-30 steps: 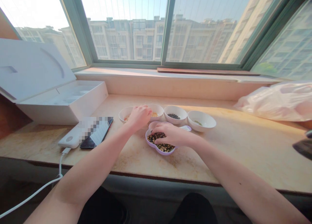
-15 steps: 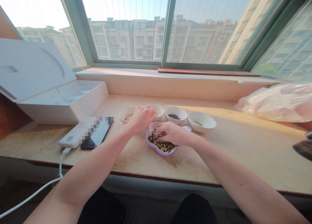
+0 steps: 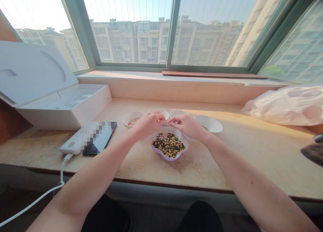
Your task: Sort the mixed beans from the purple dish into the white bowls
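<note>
A purple flower-shaped bowl [image 3: 183, 150] full of mixed dark, green and yellow beans sits on the stone sill in front of me. Behind it stands a row of small white bowls [image 3: 132, 117]. My left hand [image 3: 148, 123] hovers over the second white bowl [image 3: 161, 111] with fingers curled in a pinch. My right hand [image 3: 188, 125] is held over the third white bowl [image 3: 176, 113], fingers pinched together; what they hold is too small to make out. The rightmost white bowl [image 3: 212, 123] holds a few green beans.
An open white box [image 3: 63, 106] stands at the left. A white power bank [image 3: 75, 141] with a cable and a dark phone [image 3: 99, 141] lie beside it. A plastic bag [image 3: 285, 104] lies at the right, a dark object [image 3: 313, 153] at the right edge.
My right hand has lifted out of the purple bowl and moved back over the third white bowl. My left hand has shifted slightly right over the second bowl.
</note>
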Demonstrator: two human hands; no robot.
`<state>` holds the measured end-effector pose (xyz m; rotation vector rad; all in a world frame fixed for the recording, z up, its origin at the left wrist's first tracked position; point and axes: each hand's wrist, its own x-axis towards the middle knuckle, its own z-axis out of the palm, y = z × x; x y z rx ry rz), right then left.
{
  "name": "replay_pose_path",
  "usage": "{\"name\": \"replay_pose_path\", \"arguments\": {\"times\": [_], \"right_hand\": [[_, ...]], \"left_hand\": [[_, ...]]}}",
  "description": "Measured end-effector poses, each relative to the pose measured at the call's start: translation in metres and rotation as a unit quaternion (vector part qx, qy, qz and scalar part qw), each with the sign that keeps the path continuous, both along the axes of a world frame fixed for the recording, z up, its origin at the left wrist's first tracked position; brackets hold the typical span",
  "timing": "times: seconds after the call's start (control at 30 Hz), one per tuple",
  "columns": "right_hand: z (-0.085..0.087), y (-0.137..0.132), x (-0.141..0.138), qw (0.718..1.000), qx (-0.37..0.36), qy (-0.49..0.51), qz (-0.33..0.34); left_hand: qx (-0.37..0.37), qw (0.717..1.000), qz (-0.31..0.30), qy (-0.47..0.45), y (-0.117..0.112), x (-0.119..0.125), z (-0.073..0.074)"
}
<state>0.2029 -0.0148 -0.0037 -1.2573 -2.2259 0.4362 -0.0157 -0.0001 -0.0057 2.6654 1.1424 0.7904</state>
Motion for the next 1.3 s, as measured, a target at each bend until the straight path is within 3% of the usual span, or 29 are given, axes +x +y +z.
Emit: {"name": "replay_pose_path", "arguments": {"times": [0.2,0.37,0.83,1.07,1.3], "right_hand": [[-0.001,0.016,0.017,0.99,0.032,-0.026,-0.136],[-0.003,0.02,0.022,0.979,0.037,-0.083,-0.181],[-0.001,0.015,0.021,0.983,0.044,-0.069,-0.167],[0.001,0.014,0.019,0.983,0.042,-0.061,-0.169],[0.0,0.015,0.02,0.985,0.054,-0.056,-0.155]], "left_hand": [[-0.071,0.98,-0.135,0.131,-0.02,0.007,0.004],[-0.093,0.958,-0.189,0.196,-0.022,0.012,0.0],[-0.151,0.967,-0.158,0.129,-0.022,0.018,-0.004],[-0.095,0.974,-0.177,0.108,-0.019,0.015,-0.007],[-0.092,0.982,-0.143,0.085,-0.015,0.014,-0.006]]}}
